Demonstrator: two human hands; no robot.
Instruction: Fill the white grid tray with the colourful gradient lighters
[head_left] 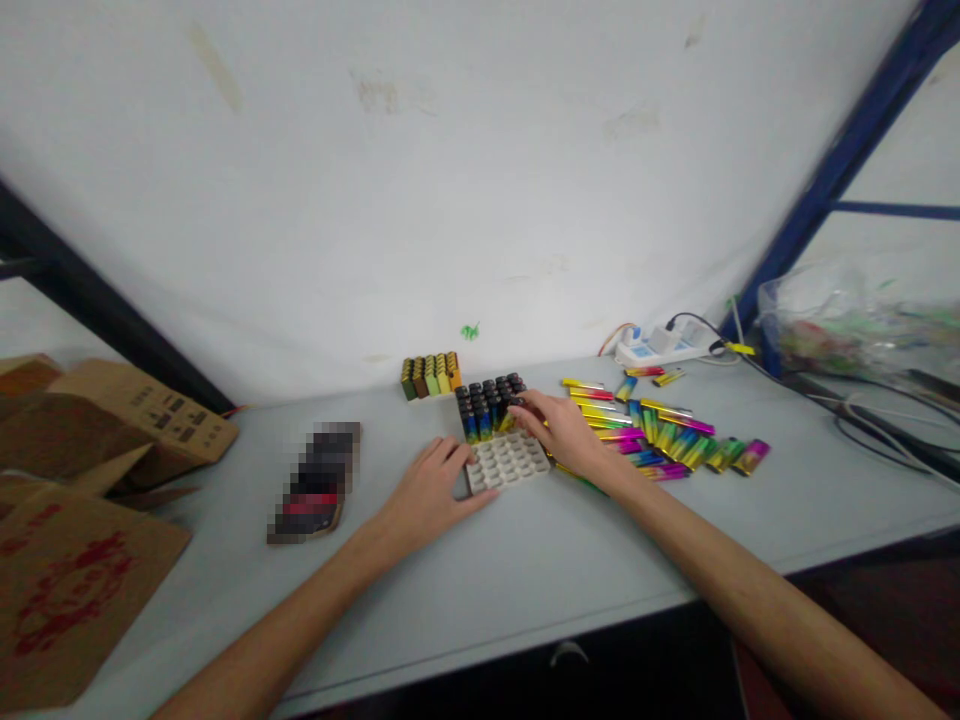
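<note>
Grey surface (555,560) bearing a pocketed tray (506,462)
Left hand (429,492), spread, touches its nine-o'clock edge; right hand (562,428) curls at two o'clock, pinch unclear; upright lighters (489,407) fill twelve o'clock, loose lighters (679,440) lie toward three.

No wording legible with certainty. Front carton (142,545): red ornate emblem (75,590) with characters inside, unreadable; shorter red line (31,528) above it, likewise unreadable. Rear carton (112,385): small dark printed marks (176,415) in rows on one panel, too small to identify. Wall (465,180): small green mark (470,330), no letter or number discernible in it.
</note>
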